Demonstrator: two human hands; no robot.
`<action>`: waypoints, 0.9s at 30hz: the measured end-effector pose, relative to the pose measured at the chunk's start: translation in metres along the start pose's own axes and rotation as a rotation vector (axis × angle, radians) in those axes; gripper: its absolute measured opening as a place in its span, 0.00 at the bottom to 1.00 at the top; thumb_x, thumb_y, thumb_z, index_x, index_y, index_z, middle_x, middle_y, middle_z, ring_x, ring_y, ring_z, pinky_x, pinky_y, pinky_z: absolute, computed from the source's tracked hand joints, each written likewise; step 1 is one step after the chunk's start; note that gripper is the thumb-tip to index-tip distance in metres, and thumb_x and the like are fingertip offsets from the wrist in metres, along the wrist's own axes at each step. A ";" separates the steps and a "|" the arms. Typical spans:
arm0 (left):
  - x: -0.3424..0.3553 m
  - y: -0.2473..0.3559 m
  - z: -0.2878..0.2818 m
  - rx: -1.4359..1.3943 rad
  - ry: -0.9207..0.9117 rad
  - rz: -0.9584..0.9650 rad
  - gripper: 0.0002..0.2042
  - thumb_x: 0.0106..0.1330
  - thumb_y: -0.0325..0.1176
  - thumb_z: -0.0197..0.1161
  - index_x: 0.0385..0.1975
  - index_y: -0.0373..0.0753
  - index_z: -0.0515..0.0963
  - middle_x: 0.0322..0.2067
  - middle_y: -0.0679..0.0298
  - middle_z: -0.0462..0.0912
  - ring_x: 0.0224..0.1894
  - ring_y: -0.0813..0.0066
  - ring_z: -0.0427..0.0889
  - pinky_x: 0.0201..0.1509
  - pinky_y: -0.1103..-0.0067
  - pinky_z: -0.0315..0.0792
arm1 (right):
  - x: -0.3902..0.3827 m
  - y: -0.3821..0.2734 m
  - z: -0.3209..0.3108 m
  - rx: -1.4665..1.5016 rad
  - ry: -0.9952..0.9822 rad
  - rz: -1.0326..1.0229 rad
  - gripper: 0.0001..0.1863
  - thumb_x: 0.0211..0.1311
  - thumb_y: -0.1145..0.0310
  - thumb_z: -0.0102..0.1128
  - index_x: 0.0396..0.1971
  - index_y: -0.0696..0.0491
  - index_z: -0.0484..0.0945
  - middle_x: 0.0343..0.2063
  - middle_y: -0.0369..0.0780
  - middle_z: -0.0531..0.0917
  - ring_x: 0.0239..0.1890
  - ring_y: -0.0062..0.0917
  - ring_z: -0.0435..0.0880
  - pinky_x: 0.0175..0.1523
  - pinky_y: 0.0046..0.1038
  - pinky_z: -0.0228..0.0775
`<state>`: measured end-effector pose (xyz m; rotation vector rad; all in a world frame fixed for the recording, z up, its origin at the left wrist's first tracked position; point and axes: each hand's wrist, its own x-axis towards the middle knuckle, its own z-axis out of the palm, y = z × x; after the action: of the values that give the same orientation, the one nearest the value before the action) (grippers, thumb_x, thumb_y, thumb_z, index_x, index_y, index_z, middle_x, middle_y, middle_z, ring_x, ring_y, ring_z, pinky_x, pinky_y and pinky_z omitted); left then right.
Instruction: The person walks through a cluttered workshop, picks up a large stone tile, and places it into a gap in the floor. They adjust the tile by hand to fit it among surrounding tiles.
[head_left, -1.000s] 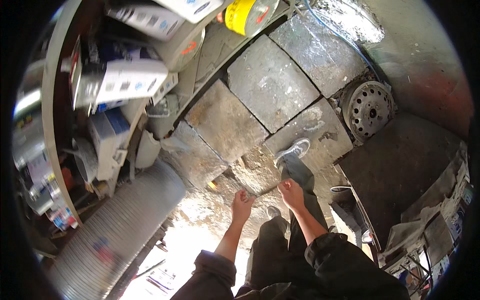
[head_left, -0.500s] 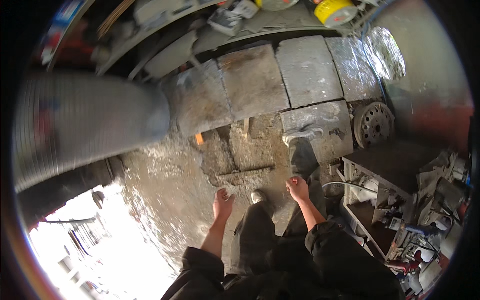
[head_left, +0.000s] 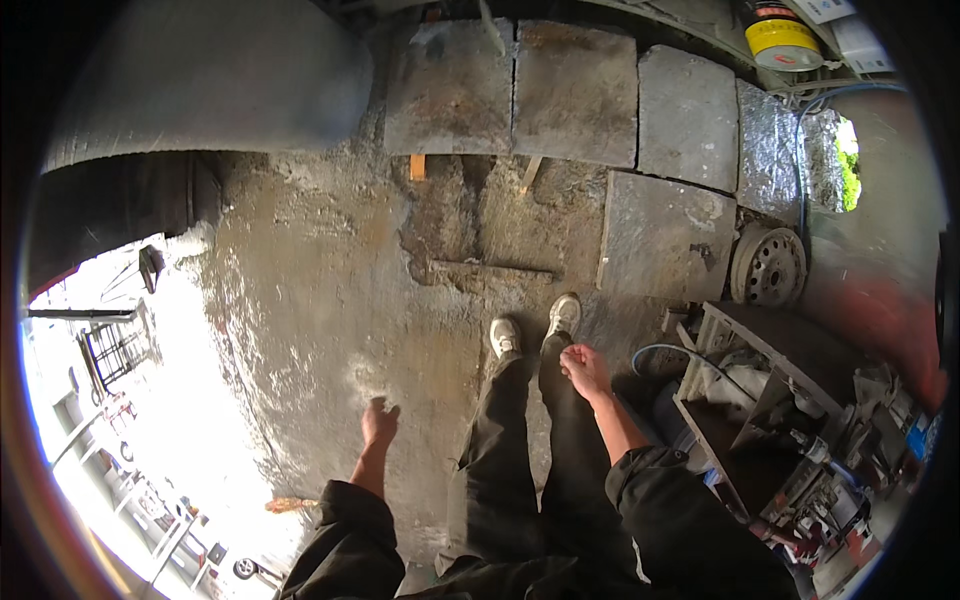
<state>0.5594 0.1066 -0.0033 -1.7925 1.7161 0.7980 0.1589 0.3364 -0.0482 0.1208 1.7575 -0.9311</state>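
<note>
My left hand [head_left: 379, 425] hangs over the wet concrete floor, left of my legs. Its thumb stands apart from loosely bent fingers, and it holds nothing that I can see. In front of my right thigh is my right hand [head_left: 587, 370], its fingers curled in and no object showing between them. Neither hand touches anything around it. Both my shoes [head_left: 535, 325] are on the floor, side by side. Just beyond them a long thin bar [head_left: 490, 270] lies at the edge of a rough, broken patch of floor.
Grey slabs [head_left: 575, 90] line the far side, with an orange block [head_left: 417, 167] at their edge. A steel wheel rim [head_left: 768, 266] leans beside a cluttered shelf unit [head_left: 740, 390] on the right. A large grey curved body [head_left: 220, 80] fills the upper left. Bright daylight enters at lower left.
My view has turned and shifted, and the slabs and wheel rim now sit differently in it. My trailing foot has come level with the other. My left hand has swung outward to the left.
</note>
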 end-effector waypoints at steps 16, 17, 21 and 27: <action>0.140 0.204 0.016 0.281 -0.149 0.783 0.15 0.59 0.33 0.63 0.46 0.42 0.77 0.47 0.54 0.79 0.53 0.53 0.77 0.51 0.62 0.76 | 0.075 0.030 -0.042 -0.629 0.239 -0.136 0.12 0.58 0.60 0.65 0.35 0.52 0.78 0.26 0.40 0.83 0.31 0.31 0.84 0.36 0.32 0.73; 0.170 0.198 0.015 0.359 -0.136 0.844 0.14 0.58 0.32 0.61 0.45 0.42 0.77 0.47 0.54 0.79 0.53 0.53 0.77 0.51 0.61 0.76 | 0.091 0.023 -0.035 -0.656 0.294 -0.213 0.12 0.58 0.60 0.65 0.35 0.52 0.78 0.26 0.40 0.83 0.32 0.32 0.84 0.37 0.33 0.74; 0.272 0.165 0.026 0.466 -0.090 0.790 0.16 0.58 0.33 0.63 0.47 0.45 0.76 0.46 0.56 0.80 0.51 0.54 0.78 0.52 0.61 0.74 | 0.141 0.025 0.022 -0.744 0.379 -0.353 0.13 0.57 0.60 0.66 0.36 0.52 0.79 0.28 0.40 0.84 0.34 0.35 0.85 0.39 0.34 0.76; 0.372 0.120 0.087 0.452 -0.092 0.835 0.17 0.56 0.34 0.66 0.46 0.44 0.75 0.45 0.56 0.80 0.49 0.53 0.79 0.49 0.60 0.74 | 0.230 0.083 0.106 -1.000 0.218 -0.302 0.15 0.55 0.63 0.67 0.42 0.48 0.78 0.40 0.38 0.83 0.43 0.36 0.84 0.45 0.35 0.78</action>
<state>0.4422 -0.0915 -0.3307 -0.7029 2.3581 0.6932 0.1887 0.2450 -0.2962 -0.7248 2.2917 -0.1491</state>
